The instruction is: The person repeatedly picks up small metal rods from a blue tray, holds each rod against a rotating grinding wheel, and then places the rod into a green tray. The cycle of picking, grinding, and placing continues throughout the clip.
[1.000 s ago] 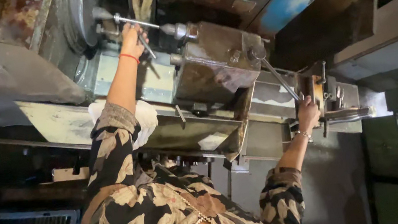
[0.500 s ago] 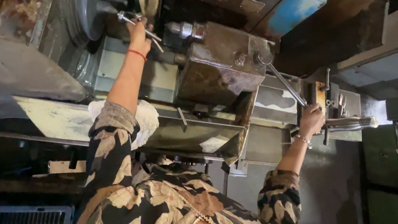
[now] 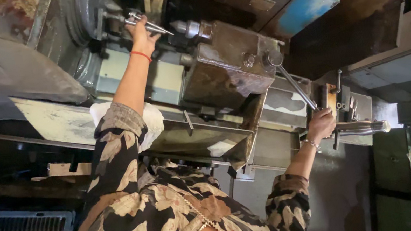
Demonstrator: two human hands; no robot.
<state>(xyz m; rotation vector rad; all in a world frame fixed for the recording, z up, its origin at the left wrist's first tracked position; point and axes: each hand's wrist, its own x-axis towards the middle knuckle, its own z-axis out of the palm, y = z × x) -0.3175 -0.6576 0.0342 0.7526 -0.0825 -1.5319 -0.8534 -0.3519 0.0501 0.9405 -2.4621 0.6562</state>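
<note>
Steel rod at the chuck, both hands on a grimy grey-green metal lathe (image 3: 221, 72).
Left hand (image 3: 140, 32) is closed around a thin shiny steel rod (image 3: 150, 25) up by the round grey chuck (image 3: 85, 26); right hand (image 3: 320, 123) is wrapped on the long slim steel lever (image 3: 296, 87), just beside a stubby polished handle (image 3: 361, 127). To do it well: keep the rod gripped firmly and square to the chuck, wrist and red thread bracelet (image 3: 140, 55) away from the chuck face, and work the lever slowly with no jerks. Against the earlier frames, the left hand has slid further left toward the chuck and the right hand sits lower along the lever. White cloth (image 3: 151, 122) lies by the elbow.
</note>
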